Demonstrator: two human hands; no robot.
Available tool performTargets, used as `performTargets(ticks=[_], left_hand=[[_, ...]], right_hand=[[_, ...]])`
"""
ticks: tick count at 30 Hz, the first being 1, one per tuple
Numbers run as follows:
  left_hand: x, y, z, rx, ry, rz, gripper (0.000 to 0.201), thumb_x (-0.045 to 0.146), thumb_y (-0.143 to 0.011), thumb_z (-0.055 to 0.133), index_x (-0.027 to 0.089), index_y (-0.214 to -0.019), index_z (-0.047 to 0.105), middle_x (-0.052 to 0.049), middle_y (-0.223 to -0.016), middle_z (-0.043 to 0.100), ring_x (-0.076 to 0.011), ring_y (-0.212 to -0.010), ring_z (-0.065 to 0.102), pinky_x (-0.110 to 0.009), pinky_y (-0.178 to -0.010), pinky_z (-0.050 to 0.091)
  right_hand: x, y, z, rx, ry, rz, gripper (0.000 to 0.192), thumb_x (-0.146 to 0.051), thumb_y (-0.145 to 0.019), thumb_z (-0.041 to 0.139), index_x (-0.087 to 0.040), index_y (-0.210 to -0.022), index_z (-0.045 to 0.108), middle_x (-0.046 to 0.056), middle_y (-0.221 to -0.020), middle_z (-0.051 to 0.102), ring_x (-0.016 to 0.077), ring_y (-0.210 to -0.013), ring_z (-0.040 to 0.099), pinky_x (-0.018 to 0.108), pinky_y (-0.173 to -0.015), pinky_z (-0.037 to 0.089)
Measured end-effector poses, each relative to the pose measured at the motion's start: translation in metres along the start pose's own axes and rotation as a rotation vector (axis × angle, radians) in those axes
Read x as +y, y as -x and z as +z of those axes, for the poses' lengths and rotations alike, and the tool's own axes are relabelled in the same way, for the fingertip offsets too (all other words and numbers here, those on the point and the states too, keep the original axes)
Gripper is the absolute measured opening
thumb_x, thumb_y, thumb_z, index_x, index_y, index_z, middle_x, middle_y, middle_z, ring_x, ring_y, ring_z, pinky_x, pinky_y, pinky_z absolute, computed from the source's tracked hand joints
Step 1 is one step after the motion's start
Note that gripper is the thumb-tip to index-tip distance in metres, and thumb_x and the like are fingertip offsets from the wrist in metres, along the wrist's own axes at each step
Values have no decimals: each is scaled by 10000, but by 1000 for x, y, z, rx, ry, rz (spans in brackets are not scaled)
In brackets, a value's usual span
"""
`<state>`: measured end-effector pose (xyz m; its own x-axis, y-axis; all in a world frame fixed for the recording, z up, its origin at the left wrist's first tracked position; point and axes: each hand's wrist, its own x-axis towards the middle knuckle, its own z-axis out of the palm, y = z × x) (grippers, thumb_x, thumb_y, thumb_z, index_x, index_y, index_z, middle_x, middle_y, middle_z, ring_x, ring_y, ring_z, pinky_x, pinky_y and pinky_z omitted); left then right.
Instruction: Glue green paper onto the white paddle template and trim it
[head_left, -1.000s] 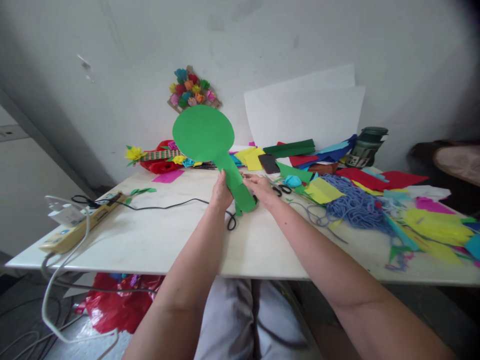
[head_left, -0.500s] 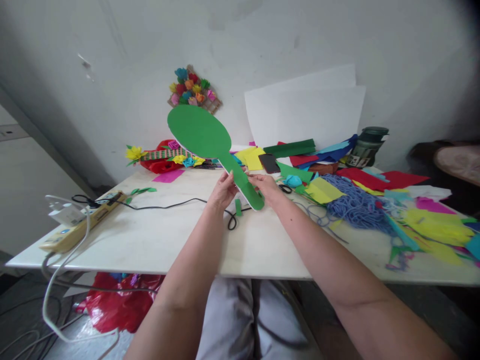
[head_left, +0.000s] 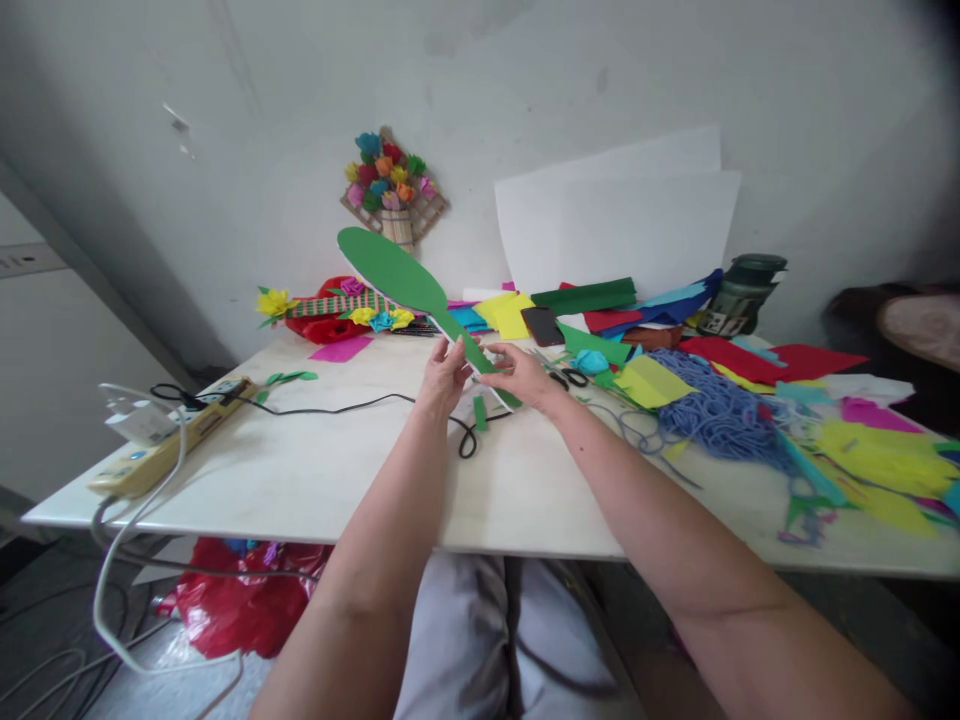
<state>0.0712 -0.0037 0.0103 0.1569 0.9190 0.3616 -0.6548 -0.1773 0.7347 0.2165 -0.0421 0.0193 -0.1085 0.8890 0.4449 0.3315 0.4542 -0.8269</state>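
From the head camera, your left hand (head_left: pixel 444 375) and right hand (head_left: pixel 523 377) both pinch the stem of the green paddle-shaped cutout (head_left: pixel 409 286), held above the white table (head_left: pixel 315 480). Its round end tilts up and away to the left. A small green strip (head_left: pixel 480 412) lies on the table just below your hands, on a black cable (head_left: pixel 352 406). Scissors (head_left: pixel 566 377) and blue yarn (head_left: pixel 712 415) lie to the right.

green paddle cutout (head_left: pixel 390 271), blue yarn (head_left: pixel 712 410)

Scuffed white wall (head_left: pixel 225 120) behind a pale tabletop (head_left: pixel 300 480), grey floor (head_left: pixel 45 680) below, soft daylight.
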Motion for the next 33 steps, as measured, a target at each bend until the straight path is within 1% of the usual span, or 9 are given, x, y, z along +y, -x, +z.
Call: performTargets(ticks=[4,7,12,15,18,20,22,27,33], left_hand=[[0,0,0,28,-15,10,372,320,-637,731,214,-960,579,-30,-862,673,-169,-818,640,-284,-732,478],[0,1,0,45,-29,9,388,325,-632,732,221,-974,581,-31,-867,666,-176,-857,633,-295,-760,465],[0,0,0,82,-37,10,441,325,-609,746,224,-1005,580,-34,-859,661,-180,-866,629,-310,-788,452],[0,0,0,97,-45,23,448,314,-611,745,228,-1019,579,-29,-847,659,-170,-836,630,-310,-784,452],[0,0,0,122,-49,31,471,299,-609,746,235,-1042,574,-21,-837,655,-157,-802,630,-311,-781,450],[0,1,0,136,-50,35,491,289,-605,749,235,-1059,569,-19,-836,654,-153,-791,629,-312,-776,451],[0,1,2,143,-59,40,502,284,-603,750,233,-1068,569,-20,-833,653,-154,-794,627,-313,-772,453],[2,4,10,187,-107,45,579,289,-592,754,254,-1132,550,-7,-810,645,-161,-810,626,-308,-762,454],[3,5,16,200,-115,58,591,293,-588,756,259,-1140,549,2,-797,633,-159,-810,624,-290,-742,457]], right_hand=[[-2,1,2,-38,-6,-12,416,-297,-658,661,-182,-1054,606,59,-1015,640,137,-773,592,287,-692,485],[-6,1,2,-70,-40,-6,363,-263,-690,623,-157,-1037,625,61,-945,664,140,-760,605,279,-693,488],[-5,0,3,-61,8,-63,277,-209,-748,554,-175,-1006,650,41,-998,673,146,-855,619,282,-796,467],[-3,1,4,-7,161,-94,285,-222,-755,561,-201,-1024,653,36,-1028,671,174,-891,621,296,-812,459],[-7,5,5,55,433,-168,246,-242,-769,554,-223,-985,670,41,-1138,627,208,-986,593,307,-844,430],[-12,8,4,55,606,-232,219,-249,-802,514,-211,-942,679,47,-1175,605,216,-1019,577,306,-849,409],[-18,10,3,27,747,-277,238,-257,-841,460,-191,-922,674,61,-1141,623,211,-992,584,293,-810,398],[-30,13,0,-48,1033,-312,316,-284,-900,360,-148,-922,644,106,-904,674,200,-824,603,280,-662,347],[-33,11,1,-67,1150,-361,315,-236,-909,333,-125,-937,627,127,-872,661,214,-801,593,299,-637,306]])
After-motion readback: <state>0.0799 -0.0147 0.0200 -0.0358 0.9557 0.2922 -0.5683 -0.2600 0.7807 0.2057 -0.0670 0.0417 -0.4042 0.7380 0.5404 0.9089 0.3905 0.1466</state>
